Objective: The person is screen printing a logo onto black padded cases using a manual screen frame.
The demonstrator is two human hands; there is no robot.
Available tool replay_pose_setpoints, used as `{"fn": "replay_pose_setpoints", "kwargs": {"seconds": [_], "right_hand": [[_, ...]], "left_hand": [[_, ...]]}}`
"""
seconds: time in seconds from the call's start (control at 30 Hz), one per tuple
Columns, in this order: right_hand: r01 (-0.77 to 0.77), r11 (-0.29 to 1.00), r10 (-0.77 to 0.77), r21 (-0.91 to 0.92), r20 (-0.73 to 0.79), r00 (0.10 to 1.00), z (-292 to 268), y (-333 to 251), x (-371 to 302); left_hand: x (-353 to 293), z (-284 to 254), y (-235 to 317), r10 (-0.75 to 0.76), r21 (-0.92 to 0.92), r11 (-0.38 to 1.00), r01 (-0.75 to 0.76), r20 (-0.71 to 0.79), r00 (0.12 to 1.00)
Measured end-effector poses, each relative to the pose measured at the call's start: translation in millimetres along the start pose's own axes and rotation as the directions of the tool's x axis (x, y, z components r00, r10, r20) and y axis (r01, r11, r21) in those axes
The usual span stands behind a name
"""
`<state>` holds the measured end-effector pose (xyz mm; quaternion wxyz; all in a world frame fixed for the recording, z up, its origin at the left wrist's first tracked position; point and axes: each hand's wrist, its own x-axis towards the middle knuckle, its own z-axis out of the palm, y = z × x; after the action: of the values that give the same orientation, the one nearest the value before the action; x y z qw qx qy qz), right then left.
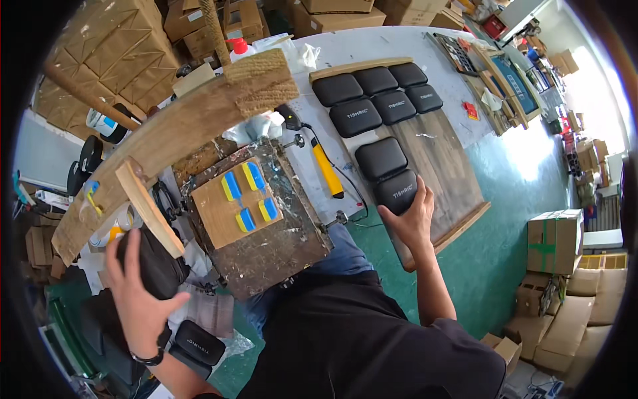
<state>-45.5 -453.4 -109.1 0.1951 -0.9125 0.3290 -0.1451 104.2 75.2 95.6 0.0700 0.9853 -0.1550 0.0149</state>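
Note:
My right hand [413,216] grips the near edge of a black zippered case [397,193], thumb on one side and fingers on the other. That case lies on a wooden board [442,159], against another black case [381,158]. Several more black cases [355,118] sit in two rows at the board's far end. My left hand [138,292] is open, its fingers spread beside a dark rounded case [156,266] at the lower left. Whether the fingers touch it, I cannot tell. Below it, near my left wrist, lies one more black case [198,342].
A paint-stained press bed [256,266] stands in front of me, bearing a wooden plate [216,229] with several blue-yellow pads [246,219]. A curved wooden beam [179,120] arches over its left side. A yellow-handled tool [327,169] with a cord lies between press and board. Cardboard boxes [555,243] stand right.

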Motion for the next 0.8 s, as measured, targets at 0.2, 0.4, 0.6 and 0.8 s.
{"fn": "replay_pose_setpoints", "kwargs": {"seconds": [0.2, 0.4, 0.6, 0.8], "right_hand": [[0.047, 0.998, -0.047, -0.049, -0.014, 0.999, 15, -24, 24], [0.391, 0.652, -0.373, 0.650, -0.175, 0.911, -40, -94, 1], [0.391, -0.298, -0.638, 0.871, -0.486, 0.598, -112, -197, -9], [0.242, -0.919, -0.213, 0.311, -0.908, 0.359, -153, -268, -21]], "left_hand": [[55, 66, 120, 0.378, -0.158, 0.916, -0.368, 0.033, 0.925], [97, 153, 129, 0.415, -0.139, 0.894, -0.427, -0.108, 0.903], [107, 166, 119, 0.494, -0.073, 0.866, -0.495, -0.032, 0.869], [106, 166, 143, 0.425, -0.119, 0.889, -0.443, -0.151, 0.893]]}}
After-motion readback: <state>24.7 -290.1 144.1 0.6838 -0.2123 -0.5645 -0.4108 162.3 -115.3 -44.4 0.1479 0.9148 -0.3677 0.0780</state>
